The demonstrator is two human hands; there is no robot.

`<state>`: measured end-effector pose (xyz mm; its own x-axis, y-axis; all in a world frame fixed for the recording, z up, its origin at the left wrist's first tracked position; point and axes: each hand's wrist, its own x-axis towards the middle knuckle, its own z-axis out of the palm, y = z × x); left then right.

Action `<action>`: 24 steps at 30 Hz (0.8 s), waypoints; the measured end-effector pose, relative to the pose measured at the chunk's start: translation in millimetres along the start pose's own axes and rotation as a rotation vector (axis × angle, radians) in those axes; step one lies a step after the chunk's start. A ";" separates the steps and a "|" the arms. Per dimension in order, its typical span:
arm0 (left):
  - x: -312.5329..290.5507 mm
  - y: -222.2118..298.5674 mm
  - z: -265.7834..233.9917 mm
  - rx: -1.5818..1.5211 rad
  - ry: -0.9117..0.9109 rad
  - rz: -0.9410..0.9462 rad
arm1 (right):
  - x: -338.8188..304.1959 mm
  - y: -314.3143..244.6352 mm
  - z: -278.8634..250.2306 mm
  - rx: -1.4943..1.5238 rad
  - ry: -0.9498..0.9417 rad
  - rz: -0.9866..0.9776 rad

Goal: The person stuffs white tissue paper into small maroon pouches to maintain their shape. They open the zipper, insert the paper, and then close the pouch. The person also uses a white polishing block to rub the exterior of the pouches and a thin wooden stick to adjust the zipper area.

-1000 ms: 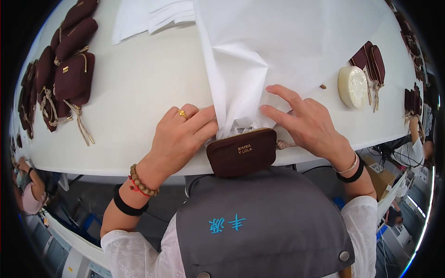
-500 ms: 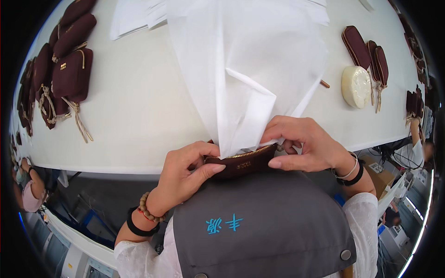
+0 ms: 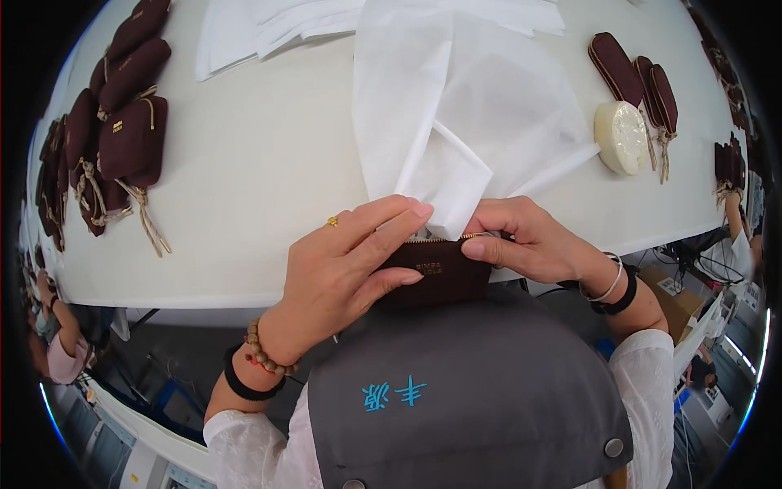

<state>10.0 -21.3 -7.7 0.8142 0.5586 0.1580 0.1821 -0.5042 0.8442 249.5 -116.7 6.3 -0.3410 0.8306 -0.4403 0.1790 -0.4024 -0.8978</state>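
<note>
A small dark burgundy zip pouch (image 3: 452,273) is upright at the table's near edge, its gold zip undone along the top. The folded lower end of a thin white sheet (image 3: 460,187) goes into its mouth; the rest spreads over the table. My right hand (image 3: 525,240) pinches the pouch's right top corner, thumb in front by the zip. My left hand (image 3: 354,253) has its fingers stretched out against the sheet's left edge, above the zip. Its thumb lies apart from them, against the pouch's front. The inside of the pouch is hidden.
Several burgundy pouches with cord tassels (image 3: 134,138) are piled at the left. On the right, a few more pouches (image 3: 617,69) lie by a cream round roll (image 3: 621,138). A stack of white sheets (image 3: 301,20) sits at the far side. Other people work at both sides.
My left hand has come off the pouch's left corner and risen, fingers now straightened against the sheet. The sheet's upper part has shifted right. My right hand stays at the right corner.
</note>
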 end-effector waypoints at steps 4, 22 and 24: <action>2.4 -1.0 -0.2 0.004 -0.151 -0.052 | -0.8 6.9 2.6 -0.233 0.115 -0.195; 7.6 7.6 -5.8 -0.158 -0.227 -0.159 | 3.8 -12.7 6.2 -0.414 0.092 -0.166; 7.4 5.8 -9.5 -0.134 -0.280 -0.105 | 0.6 -21.1 6.6 -0.429 0.077 -0.101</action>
<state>11.8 -13.8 3.3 0.9181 0.3910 -0.0650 0.2141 -0.3514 0.9114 239.5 -110.2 24.9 -0.3100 0.8902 -0.3340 0.5206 -0.1350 -0.8431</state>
